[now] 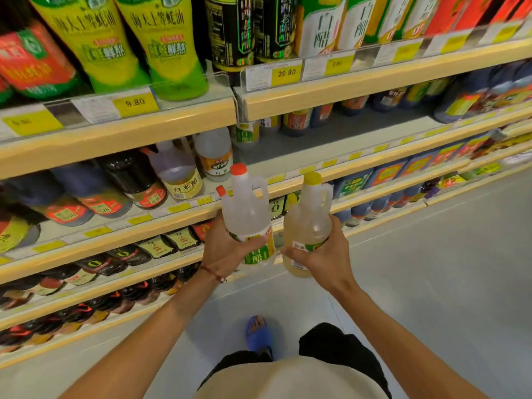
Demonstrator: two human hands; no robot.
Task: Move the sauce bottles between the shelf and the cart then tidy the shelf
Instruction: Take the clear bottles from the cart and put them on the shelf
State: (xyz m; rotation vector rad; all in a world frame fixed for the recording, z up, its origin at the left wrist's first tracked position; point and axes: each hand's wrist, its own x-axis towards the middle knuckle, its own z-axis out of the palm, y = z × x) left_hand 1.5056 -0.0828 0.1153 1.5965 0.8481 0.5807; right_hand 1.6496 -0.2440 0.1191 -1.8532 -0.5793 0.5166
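Before the shelf (121, 240), fingers (290, 251) wrap each bottle's (308, 223) lower body.

the left hand (223, 245) covers the lower label of two red-capped bottles (247, 208); the rear one shows little beyond its cap. the right hand (318, 253) hides part of the yellow-capped bottle (306, 223) label. top-shelf bottles (161, 38) are cut off above, blurred.
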